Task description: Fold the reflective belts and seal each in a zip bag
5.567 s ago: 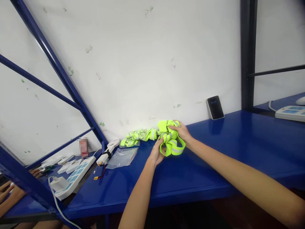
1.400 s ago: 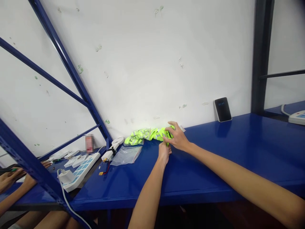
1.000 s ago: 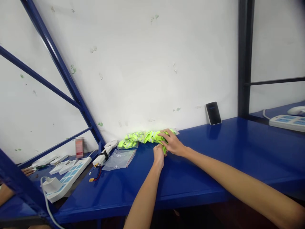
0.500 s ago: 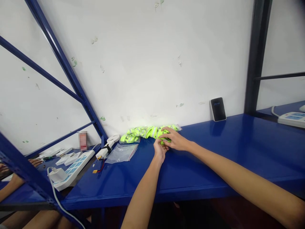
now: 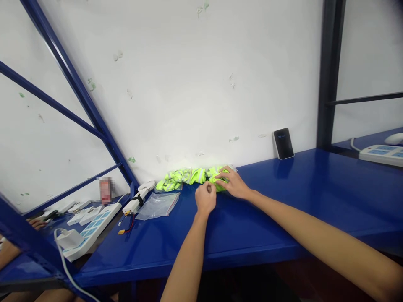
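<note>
Bright yellow-green reflective vests (image 5: pixel 171 180) with silver stripes lie bunched against the wall, partly in clear plastic. My right hand (image 5: pixel 234 183) curls its fingers over the nearest vest (image 5: pixel 217 178) at the right end and grips it. Close beside it, my left hand (image 5: pixel 206 198) is closed, with the fingertips at the front edge of the same vest. What lies inside that fist is mostly hidden, but it appears to pinch the vest's fabric. A flat clear zip bag (image 5: pixel 159 205) rests left of my hands on the blue table (image 5: pixel 151 247).
Left of the bag are a white handheld fan (image 5: pixel 146 186) and a wired pack with a yellow connector (image 5: pixel 121 232). A power strip (image 5: pixel 94 230) lies beyond the blue frame post, near another person's hand (image 5: pixel 36 224). A dark-screened device (image 5: pixel 283 143) leans on the wall at right.
My left hand has turned from palm-up with fingers under the vest to a closed fist at its front. My right hand stays on the vest. The view has shifted slightly.
</note>
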A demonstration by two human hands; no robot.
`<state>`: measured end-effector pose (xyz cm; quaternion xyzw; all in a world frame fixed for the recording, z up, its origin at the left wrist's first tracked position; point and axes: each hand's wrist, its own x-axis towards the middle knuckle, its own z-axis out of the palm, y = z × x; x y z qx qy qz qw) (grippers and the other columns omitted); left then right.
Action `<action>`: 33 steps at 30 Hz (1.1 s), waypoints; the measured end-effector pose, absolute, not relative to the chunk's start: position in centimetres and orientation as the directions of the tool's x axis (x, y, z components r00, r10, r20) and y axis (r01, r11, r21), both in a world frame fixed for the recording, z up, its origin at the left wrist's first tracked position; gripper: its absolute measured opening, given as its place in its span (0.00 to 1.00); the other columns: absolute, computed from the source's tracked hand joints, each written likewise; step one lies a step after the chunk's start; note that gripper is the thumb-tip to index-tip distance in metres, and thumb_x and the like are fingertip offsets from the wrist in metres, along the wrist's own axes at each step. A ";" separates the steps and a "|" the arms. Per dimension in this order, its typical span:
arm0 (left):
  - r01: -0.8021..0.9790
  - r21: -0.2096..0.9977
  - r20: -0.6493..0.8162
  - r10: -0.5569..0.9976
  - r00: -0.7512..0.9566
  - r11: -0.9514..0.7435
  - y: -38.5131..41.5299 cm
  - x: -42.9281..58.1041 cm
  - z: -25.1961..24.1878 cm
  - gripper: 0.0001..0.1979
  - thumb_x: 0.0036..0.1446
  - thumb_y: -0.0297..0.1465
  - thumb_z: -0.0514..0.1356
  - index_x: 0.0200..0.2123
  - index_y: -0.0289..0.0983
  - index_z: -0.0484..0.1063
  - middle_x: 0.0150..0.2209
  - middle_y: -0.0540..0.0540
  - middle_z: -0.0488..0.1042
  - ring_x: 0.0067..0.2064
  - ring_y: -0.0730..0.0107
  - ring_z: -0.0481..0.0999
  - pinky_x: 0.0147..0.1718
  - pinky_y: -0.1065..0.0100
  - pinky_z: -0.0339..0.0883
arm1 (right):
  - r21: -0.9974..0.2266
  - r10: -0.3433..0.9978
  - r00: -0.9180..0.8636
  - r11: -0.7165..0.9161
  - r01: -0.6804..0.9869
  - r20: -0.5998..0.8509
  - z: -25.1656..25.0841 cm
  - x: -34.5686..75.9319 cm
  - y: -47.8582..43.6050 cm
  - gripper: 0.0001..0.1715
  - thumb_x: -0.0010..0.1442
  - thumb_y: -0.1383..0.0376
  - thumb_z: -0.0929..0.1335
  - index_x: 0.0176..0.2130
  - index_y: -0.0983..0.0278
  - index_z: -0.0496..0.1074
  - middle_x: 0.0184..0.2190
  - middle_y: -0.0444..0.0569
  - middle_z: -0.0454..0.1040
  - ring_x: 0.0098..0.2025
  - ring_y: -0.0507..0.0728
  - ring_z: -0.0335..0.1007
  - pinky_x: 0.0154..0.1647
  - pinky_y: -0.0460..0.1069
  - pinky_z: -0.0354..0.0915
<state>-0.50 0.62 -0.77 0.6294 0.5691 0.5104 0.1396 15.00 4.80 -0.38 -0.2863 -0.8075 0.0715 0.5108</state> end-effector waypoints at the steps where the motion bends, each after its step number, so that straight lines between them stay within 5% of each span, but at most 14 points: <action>1: 0.733 0.608 0.605 0.775 -0.180 -0.304 0.4 -1.3 -0.4 0.14 0.56 0.37 0.52 0.24 0.37 0.69 0.24 0.45 0.70 0.33 0.64 0.70 0.39 0.65 0.62 | -0.433 0.561 -0.292 0.807 0.403 0.775 -0.4 15.0 4.7 0.08 0.60 0.62 0.68 0.39 0.60 0.76 0.42 0.49 0.67 0.43 0.57 0.68 0.46 0.52 0.63; 5: 0.960 0.279 0.759 0.611 -0.227 0.010 -1.1 -6.0 1.0 0.13 0.58 0.33 0.49 0.34 0.36 0.73 0.34 0.41 0.74 0.41 0.57 0.70 0.44 0.60 0.61 | -0.516 0.655 -0.219 0.723 0.459 0.723 -0.1 14.9 4.1 0.09 0.59 0.62 0.68 0.41 0.58 0.74 0.39 0.46 0.67 0.35 0.54 0.67 0.37 0.50 0.62; 9: 0.951 -0.021 0.669 0.711 -0.217 0.309 -3.9 -10.7 1.5 0.21 0.57 0.37 0.52 0.49 0.32 0.69 0.43 0.32 0.73 0.48 0.45 0.69 0.43 0.53 0.62 | -0.586 0.694 -0.169 0.693 0.419 0.700 0.2 14.5 4.1 0.12 0.57 0.64 0.68 0.42 0.57 0.72 0.37 0.45 0.67 0.35 0.55 0.66 0.40 0.51 0.61; 14: 0.935 -0.160 0.395 0.889 -0.232 0.316 -5.3 -14.1 2.2 0.12 0.56 0.34 0.52 0.33 0.36 0.74 0.36 0.35 0.76 0.43 0.48 0.74 0.39 0.56 0.64 | -0.683 0.728 -0.089 0.672 0.285 0.679 0.3 14.1 4.9 0.07 0.52 0.65 0.67 0.35 0.60 0.72 0.35 0.46 0.69 0.40 0.59 0.66 0.45 0.54 0.59; 17: 0.964 -0.062 0.472 0.858 -0.201 0.260 -4.4 -13.6 3.2 0.11 0.56 0.31 0.52 0.28 0.38 0.73 0.35 0.37 0.77 0.42 0.53 0.75 0.36 0.62 0.64 | -0.738 0.755 -0.043 0.651 0.176 0.655 0.7 14.2 5.1 0.07 0.50 0.63 0.67 0.33 0.61 0.69 0.36 0.45 0.69 0.41 0.59 0.65 0.45 0.53 0.59; 21: 0.946 0.325 0.555 0.806 -0.209 0.022 -2.0 -9.7 3.4 0.10 0.54 0.33 0.55 0.26 0.37 0.73 0.31 0.41 0.77 0.36 0.58 0.76 0.34 0.65 0.65 | -0.861 0.862 0.071 0.505 -0.058 0.501 1.6 14.4 4.7 0.12 0.45 0.60 0.70 0.31 0.61 0.65 0.33 0.44 0.69 0.38 0.58 0.66 0.39 0.51 0.60; 23: 0.784 0.600 0.380 0.919 -0.104 -0.160 -0.4 -6.9 2.5 0.09 0.52 0.33 0.56 0.23 0.36 0.72 0.25 0.44 0.75 0.29 0.63 0.75 0.30 0.67 0.65 | -0.883 0.928 0.074 0.370 -0.288 0.364 2.0 14.5 4.3 0.16 0.42 0.60 0.71 0.32 0.60 0.64 0.29 0.43 0.69 0.33 0.57 0.67 0.32 0.49 0.61; 25: 0.549 0.826 0.088 0.991 0.101 -0.129 1.2 -4.2 1.2 0.09 0.49 0.32 0.58 0.21 0.36 0.70 0.18 0.46 0.72 0.22 0.66 0.72 0.23 0.69 0.64 | -0.843 0.968 0.004 0.221 -0.491 0.251 2.2 14.6 4.1 0.20 0.40 0.61 0.71 0.34 0.59 0.62 0.27 0.42 0.70 0.28 0.55 0.67 0.27 0.48 0.60; 27: 0.417 0.905 0.022 0.987 0.162 -0.089 2.4 -2.1 -0.2 0.08 0.47 0.32 0.60 0.19 0.36 0.69 0.16 0.48 0.70 0.19 0.68 0.70 0.20 0.69 0.63 | -0.807 0.979 -0.050 0.135 -0.574 0.199 2.2 14.8 4.0 0.22 0.38 0.62 0.72 0.34 0.59 0.62 0.26 0.41 0.70 0.25 0.54 0.66 0.24 0.47 0.59; 33: 0.183 0.935 0.328 0.936 -0.124 -0.304 2.7 -1.0 -1.9 0.04 0.47 0.30 0.63 0.24 0.36 0.71 0.19 0.49 0.71 0.16 0.73 0.65 0.18 0.73 0.58 | -0.855 0.988 0.031 0.147 -0.498 0.152 1.2 15.5 5.2 0.21 0.36 0.64 0.72 0.32 0.60 0.62 0.23 0.40 0.69 0.23 0.54 0.66 0.21 0.46 0.58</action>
